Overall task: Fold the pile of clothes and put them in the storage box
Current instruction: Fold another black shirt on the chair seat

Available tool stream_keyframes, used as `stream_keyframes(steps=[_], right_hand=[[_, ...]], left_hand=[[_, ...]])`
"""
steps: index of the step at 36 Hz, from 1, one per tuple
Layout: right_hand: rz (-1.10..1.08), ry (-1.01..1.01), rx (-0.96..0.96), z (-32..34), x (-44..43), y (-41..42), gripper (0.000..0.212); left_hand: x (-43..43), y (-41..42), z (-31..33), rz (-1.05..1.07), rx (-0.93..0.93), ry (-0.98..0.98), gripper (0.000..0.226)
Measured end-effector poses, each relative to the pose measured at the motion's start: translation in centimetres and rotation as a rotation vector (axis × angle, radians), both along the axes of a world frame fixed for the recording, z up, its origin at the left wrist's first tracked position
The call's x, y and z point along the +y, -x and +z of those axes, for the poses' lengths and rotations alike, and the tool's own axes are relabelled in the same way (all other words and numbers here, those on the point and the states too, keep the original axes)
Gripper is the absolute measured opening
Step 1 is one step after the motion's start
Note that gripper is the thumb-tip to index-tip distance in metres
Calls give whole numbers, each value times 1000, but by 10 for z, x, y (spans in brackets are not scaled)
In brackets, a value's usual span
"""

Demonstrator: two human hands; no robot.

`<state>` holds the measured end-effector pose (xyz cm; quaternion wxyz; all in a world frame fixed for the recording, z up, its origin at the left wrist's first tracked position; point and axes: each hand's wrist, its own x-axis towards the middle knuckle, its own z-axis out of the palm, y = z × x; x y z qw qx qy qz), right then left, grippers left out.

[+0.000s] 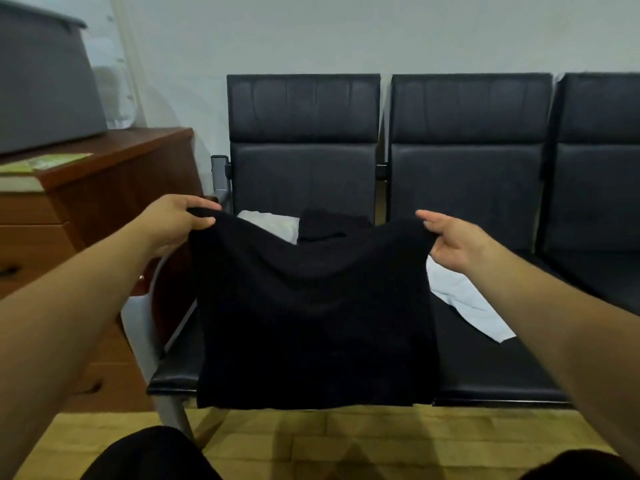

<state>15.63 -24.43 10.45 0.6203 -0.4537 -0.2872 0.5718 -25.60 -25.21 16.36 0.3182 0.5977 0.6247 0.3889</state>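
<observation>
A person holds up a black garment (pixel 311 313) by its top corners above a black padded seat (pixel 485 368). The left hand (pixel 173 223) pinches one corner between thumb and curled fingers, and the right hand (pixel 450 244) grips the other. The cloth hangs flat between them. Behind it on the seat lie a white garment (pixel 460 299) and what may be a second dark piece (pixel 332 226). A grey storage box (pixel 45 88) stands on a wooden cabinet (pixel 114 174) to the left.
</observation>
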Motion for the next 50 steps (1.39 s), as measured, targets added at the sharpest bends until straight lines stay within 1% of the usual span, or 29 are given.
stream_keyframes(steps=[5,8,10,12,15,16,17,18,20,21,22,23,24,26,29,32,35,39,42,44,46,48,50], right_hand=[[-16,-66,-98,29,-10,-13,34],[-61,-138,-174,40,-12,-25,28],[-75,-159,-242,43,-13,-34,23],[-50,-178,-266,46,-15,-41,22],[26,-191,-285,53,-20,-46,27],[43,-182,-322,55,-19,-48,31],[53,-167,-390,55,-18,-50,35],[49,-147,-506,56,-16,-52,39],[12,-104,-869,58,-12,-54,43],[-16,-87,-1045,62,-9,-53,41],[-48,-72,-1165,65,-7,-50,36],[-81,-69,-1232,70,-5,-46,30],[-119,-75,-1258,73,-2,-43,25],[-234,-97,-1260,84,7,-34,21],[-385,-181,-1194,102,25,-24,25],[-481,-259,-1100,122,40,-18,23],[-518,-345,-1026,132,43,-16,17],[-344,-399,-792,115,36,-15,14],[-218,-344,-728,82,30,-20,13],[-119,-287,-654,56,25,-22,17],[-14,-221,-574,28,18,-24,13],[81,-154,-538,5,9,-24,4],[154,-110,-477,-18,1,-23,6]], left_hand=[[2,17,12,-37,298,-27,20],[0,21,25,-52,408,-35,13],[0,22,31,-36,454,-54,9],[-1,21,36,-5,462,-94,12],[-1,17,44,30,458,-168,17],[-1,16,47,35,445,-180,17],[0,14,49,35,432,-183,17],[1,14,52,29,428,-186,16],[3,14,58,22,464,-183,16],[4,14,62,27,496,-187,16],[7,14,65,39,524,-195,16],[9,13,70,59,545,-209,15],[13,11,72,84,555,-228,13],[19,6,79,151,547,-289,11],[30,-1,91,263,462,-396,21],[35,-1,104,352,332,-491,25],[34,6,111,359,244,-535,28],[26,30,97,246,180,-430,28],[13,42,71,157,183,-351,21],[2,47,48,69,114,-250,17],[-7,54,24,-18,24,-131,16],[-14,60,0,-115,-79,-11,14],[-19,66,-24,-180,-149,110,13]])
